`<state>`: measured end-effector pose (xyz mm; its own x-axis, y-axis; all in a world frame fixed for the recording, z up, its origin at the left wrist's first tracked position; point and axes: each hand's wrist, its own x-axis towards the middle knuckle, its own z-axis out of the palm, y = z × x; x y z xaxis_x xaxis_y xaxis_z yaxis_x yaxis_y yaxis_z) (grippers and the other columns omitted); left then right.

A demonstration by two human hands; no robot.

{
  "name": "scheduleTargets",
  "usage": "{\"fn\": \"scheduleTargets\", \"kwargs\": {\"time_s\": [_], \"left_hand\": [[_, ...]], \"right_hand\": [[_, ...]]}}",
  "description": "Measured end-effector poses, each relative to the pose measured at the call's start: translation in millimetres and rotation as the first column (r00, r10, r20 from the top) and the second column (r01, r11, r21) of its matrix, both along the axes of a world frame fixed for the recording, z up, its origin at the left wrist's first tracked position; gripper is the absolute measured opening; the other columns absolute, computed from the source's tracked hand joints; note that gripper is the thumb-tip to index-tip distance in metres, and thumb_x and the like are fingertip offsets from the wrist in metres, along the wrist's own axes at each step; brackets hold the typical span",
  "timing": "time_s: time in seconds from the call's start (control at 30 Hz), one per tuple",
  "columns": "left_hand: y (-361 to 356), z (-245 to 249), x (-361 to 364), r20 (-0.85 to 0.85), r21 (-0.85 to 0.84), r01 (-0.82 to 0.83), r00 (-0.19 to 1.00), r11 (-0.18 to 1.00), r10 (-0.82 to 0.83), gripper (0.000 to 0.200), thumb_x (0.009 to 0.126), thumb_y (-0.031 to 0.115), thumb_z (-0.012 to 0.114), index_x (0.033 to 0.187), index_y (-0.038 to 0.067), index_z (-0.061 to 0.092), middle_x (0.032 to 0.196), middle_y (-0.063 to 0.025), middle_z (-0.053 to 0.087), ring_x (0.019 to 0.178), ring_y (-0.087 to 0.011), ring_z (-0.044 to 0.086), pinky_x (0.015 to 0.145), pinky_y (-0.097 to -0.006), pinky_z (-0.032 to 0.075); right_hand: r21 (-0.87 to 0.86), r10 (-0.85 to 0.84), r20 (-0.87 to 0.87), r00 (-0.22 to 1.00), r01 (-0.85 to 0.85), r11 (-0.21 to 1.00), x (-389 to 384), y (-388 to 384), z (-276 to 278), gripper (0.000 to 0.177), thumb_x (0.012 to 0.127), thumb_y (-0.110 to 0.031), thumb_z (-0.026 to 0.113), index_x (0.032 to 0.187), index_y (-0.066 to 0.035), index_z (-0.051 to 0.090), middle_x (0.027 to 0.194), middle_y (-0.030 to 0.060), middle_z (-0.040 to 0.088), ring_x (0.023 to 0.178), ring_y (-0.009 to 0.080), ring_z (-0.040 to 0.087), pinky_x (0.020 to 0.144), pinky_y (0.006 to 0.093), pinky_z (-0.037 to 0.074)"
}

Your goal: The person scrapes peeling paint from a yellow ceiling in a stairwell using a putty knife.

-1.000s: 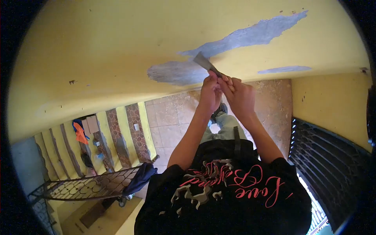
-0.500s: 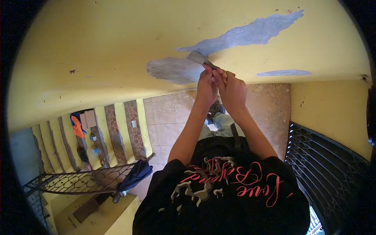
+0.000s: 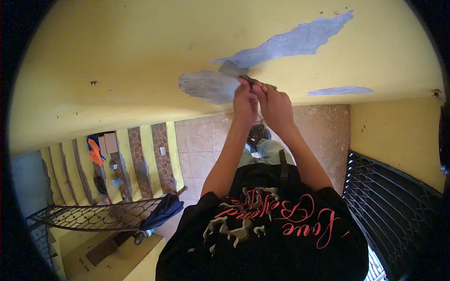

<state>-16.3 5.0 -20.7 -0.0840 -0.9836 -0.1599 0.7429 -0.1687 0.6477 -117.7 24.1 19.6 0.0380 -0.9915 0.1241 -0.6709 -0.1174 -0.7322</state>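
Note:
A scraper [image 3: 233, 70] with a broad flat blade lies against the yellow wall [image 3: 140, 42], between two bare grey patches. My right hand [image 3: 277, 108] is closed round its handle. Close beside it, my left hand [image 3: 244, 104] is closed too, its thumb pressed near the base of the blade. Most of the handle is hidden by the fingers. The lower grey patch [image 3: 204, 86] is left of my hands; the longer upper patch [image 3: 290, 44] stretches away to the right.
Steps [image 3: 161, 154] with cardboard and an orange cloth [image 3: 95, 151] go down on the left. A dark cloth [image 3: 161, 213] hangs over the metal railing [image 3: 98, 216]. On the right stands a folding metal gate [image 3: 393, 201]. Tiled floor [image 3: 199, 140] lies below the wall.
The scraper's blade has shifted slightly left and is a little blurred. Both hands have moved slightly left with it, still gripping. The whole view has shifted a little.

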Motion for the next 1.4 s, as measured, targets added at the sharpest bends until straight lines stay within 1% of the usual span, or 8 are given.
{"fn": "scheduleTargets", "kwargs": {"time_s": [0.17, 0.33, 0.47, 0.8, 0.87, 1.0, 1.17, 1.4], "left_hand": [[17.9, 17.6, -4.1, 0.047, 0.008, 0.161, 0.986, 0.987, -0.161, 0.04, 0.096, 0.039, 0.042, 0.085, 0.003, 0.053, 0.081, -0.0114, 0.06, 0.083, -0.0264, 0.059, 0.081, -0.0375, 0.046], [9.7, 20.6, -6.3, 0.049, -0.033, 0.093, 0.995, 0.995, -0.091, 0.041, 0.097, 0.039, 0.042, 0.085, 0.002, 0.053, 0.081, -0.011, 0.06, 0.081, -0.0236, 0.058, 0.081, -0.0343, 0.046], [17.7, 33.5, -7.2, -0.026, 0.065, 0.131, 0.991, 0.989, -0.13, 0.035, 0.097, 0.034, 0.041, 0.085, 0.003, 0.052, 0.08, -0.0091, 0.057, 0.083, -0.0236, 0.057, 0.082, -0.0371, 0.045], [16.1, 24.1, -15.4, -0.228, -0.086, 0.165, 0.957, 0.983, -0.18, 0.015, 0.09, 0.017, 0.043, 0.085, 0.005, 0.05, 0.081, -0.0073, 0.054, 0.082, -0.0216, 0.055, 0.082, -0.0359, 0.045], [16.4, 25.8, -14.1, -0.17, -0.011, 0.202, 0.965, 0.979, -0.201, 0.043, 0.096, 0.041, 0.043, 0.084, 0.001, 0.055, 0.082, -0.0123, 0.06, 0.081, -0.0234, 0.058, 0.079, -0.0348, 0.046], [20.6, 22.9, -12.2, -0.13, -0.035, 0.211, 0.968, 0.977, -0.214, 0.022, 0.094, 0.022, 0.042, 0.087, 0.003, 0.053, 0.084, -0.0102, 0.058, 0.086, -0.0229, 0.057, 0.085, -0.0355, 0.045], [28.2, 21.3, -13.3, 0.027, -0.072, 0.296, 0.955, 0.953, -0.294, 0.051, 0.092, 0.05, 0.043, 0.091, 0.001, 0.058, 0.089, -0.0123, 0.063, 0.091, -0.0228, 0.059, 0.088, -0.0356, 0.044], [27.6, 18.0, -4.4, -0.058, -0.141, 0.217, 0.972, 0.966, -0.227, 0.049, 0.095, 0.047, 0.039, 0.098, 0.002, 0.059, 0.096, -0.0122, 0.067, 0.099, -0.0244, 0.061, 0.091, -0.0379, 0.041]], "right_hand": [[-0.014, 0.056, -0.021, 0.998, -0.057, 0.998, -15.2, 17.7, 28.9, 0.027, 0.094, -0.025, 0.051, 0.093, 0.0, 0.062, 0.073, 0.0222, 0.062, 0.062, 0.0393, 0.061, 0.054, 0.0451, 0.047], [-0.039, -0.012, 0.06, 0.998, 0.014, 0.999, -9.4, 11.0, 15.4, 0.034, 0.093, -0.031, 0.051, 0.083, 0.0, 0.059, 0.069, 0.0232, 0.061, 0.061, 0.0416, 0.061, 0.054, 0.0482, 0.049], [0.04, -0.159, -0.1, 0.982, 0.164, 0.986, 9.3, 13.0, 24.7, 0.035, 0.093, -0.031, 0.052, 0.077, 0.0, 0.057, 0.07, 0.024, 0.061, 0.062, 0.0417, 0.061, 0.056, 0.0482, 0.049], [0.008, -0.047, -0.044, 0.998, 0.048, 0.999, -26.3, 15.7, 35.6, 0.029, 0.089, -0.028, 0.058, 0.081, 0.0, 0.058, 0.067, 0.0204, 0.06, 0.058, 0.0377, 0.06, 0.051, 0.0448, 0.046], [0.038, 0.023, -0.016, 1.0, -0.022, 0.999, -31.2, 20.4, 36.5, 0.027, 0.09, -0.025, 0.058, 0.087, 0.001, 0.061, 0.067, 0.0203, 0.061, 0.058, 0.0365, 0.06, 0.051, 0.0422, 0.044], [0.065, 0.015, 0.113, 0.993, -0.023, 0.998, -33.4, 19.5, 39.9, 0.028, 0.089, -0.026, 0.058, 0.084, 0.001, 0.059, 0.068, 0.0209, 0.06, 0.06, 0.038, 0.061, 0.053, 0.0437, 0.046], [0.175, 0.008, 0.197, 0.98, -0.043, 0.984, -46.0, 30.7, 39.4, 0.028, 0.09, -0.026, 0.059, 0.098, 0.001, 0.062, 0.071, 0.0199, 0.06, 0.061, 0.0358, 0.06, 0.055, 0.0375, 0.045], [0.223, 0.057, 0.428, 0.902, -0.166, 0.961, -45.5, 29.2, 31.2, 0.034, 0.095, -0.03, 0.052, 0.094, 0.003, 0.062, 0.063, 0.0071, 0.052, 0.055, 0.0141, 0.048, 0.053, 0.0319, 0.041]]}}
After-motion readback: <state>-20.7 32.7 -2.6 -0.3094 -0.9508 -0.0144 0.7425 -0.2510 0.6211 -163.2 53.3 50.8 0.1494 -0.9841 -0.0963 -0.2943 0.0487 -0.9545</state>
